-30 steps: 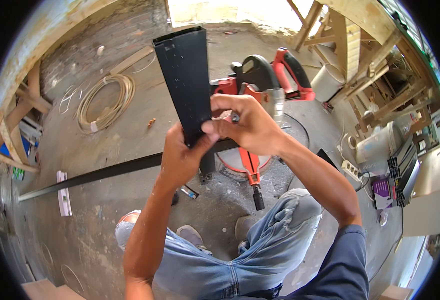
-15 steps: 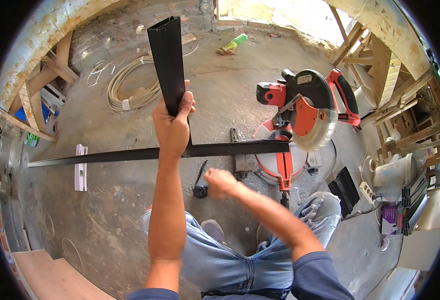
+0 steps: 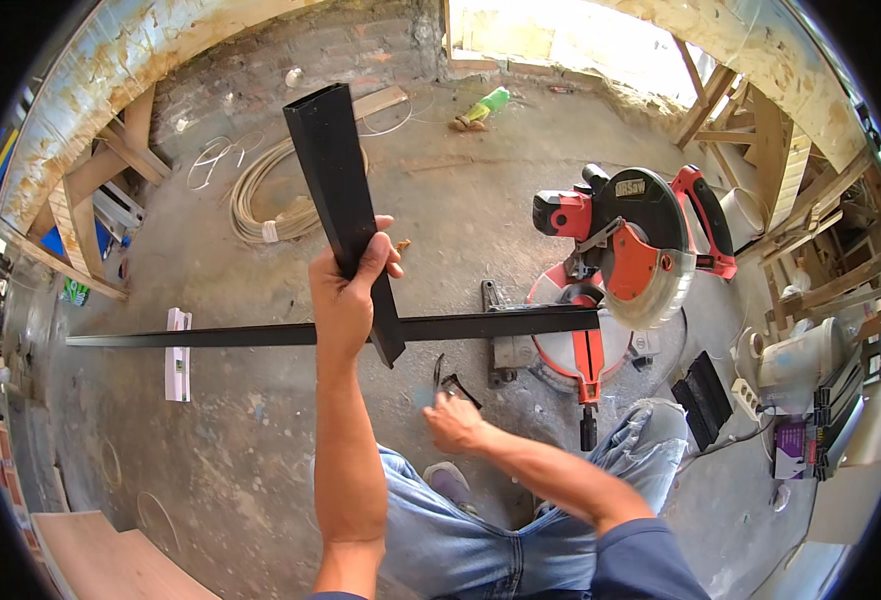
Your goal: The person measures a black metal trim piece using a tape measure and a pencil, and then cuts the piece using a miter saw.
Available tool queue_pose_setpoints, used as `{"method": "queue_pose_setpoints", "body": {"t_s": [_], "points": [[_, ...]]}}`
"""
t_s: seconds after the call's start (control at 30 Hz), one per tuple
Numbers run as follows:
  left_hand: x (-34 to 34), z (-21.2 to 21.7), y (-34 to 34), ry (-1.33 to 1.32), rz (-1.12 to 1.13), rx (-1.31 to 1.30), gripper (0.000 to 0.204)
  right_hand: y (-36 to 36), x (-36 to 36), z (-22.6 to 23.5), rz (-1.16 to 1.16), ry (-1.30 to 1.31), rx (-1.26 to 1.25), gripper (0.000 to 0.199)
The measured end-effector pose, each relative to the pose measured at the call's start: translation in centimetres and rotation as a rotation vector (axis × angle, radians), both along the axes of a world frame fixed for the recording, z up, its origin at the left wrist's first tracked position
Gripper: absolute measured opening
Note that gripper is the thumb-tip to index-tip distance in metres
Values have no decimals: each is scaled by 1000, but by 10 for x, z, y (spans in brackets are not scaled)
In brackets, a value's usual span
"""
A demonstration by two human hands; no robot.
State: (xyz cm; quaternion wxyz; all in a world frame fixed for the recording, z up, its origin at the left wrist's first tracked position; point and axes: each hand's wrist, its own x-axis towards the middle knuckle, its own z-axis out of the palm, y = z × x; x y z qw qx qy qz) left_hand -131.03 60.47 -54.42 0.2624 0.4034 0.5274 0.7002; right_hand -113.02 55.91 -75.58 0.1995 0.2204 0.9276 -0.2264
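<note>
Holding the short black rectangular steel tube (image 3: 346, 215) upright in our clenched left hand (image 3: 346, 300), we keep it steady while our right hand (image 3: 454, 422) pinches small dark pliers (image 3: 448, 382) off the concrete floor (image 3: 241, 440).

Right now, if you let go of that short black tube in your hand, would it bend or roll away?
Probably neither. The short black tube looks like rigid hollow metal, so it should stay straight. Its flat sides suggest it wouldn't roll. The left hand alone holds it upright, so it seems fairly light.
</note>
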Motion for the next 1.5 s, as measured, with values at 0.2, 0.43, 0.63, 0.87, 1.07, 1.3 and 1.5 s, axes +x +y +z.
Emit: {"method": "queue_pose_setpoints", "body": {"t_s": [0.2,0.43,0.63,0.87,1.07,1.3,1.5], "points": [[14,-2,5,22,-140,-3,18,80,68,128,-473,318,-129,52],[63,-20,18,-256,-245,-147,20,116,76,165,-1123,1186,-722,35],[95,-33,23,-253,-282,-236,25,110,69,150,-874,1353,-617,45],[86,-38,19,-195,-297,-273,17,107,64,174,-761,1133,-292,42],[65,-30,18,-206,-256,-267,15,112,91,188,-554,656,-83,57],[51,-14,22,-155,-236,-122,12,128,139,167,-616,317,-71,48],[54,-18,26,-119,-295,-87,13,133,147,165,-702,380,-100,44]]}}
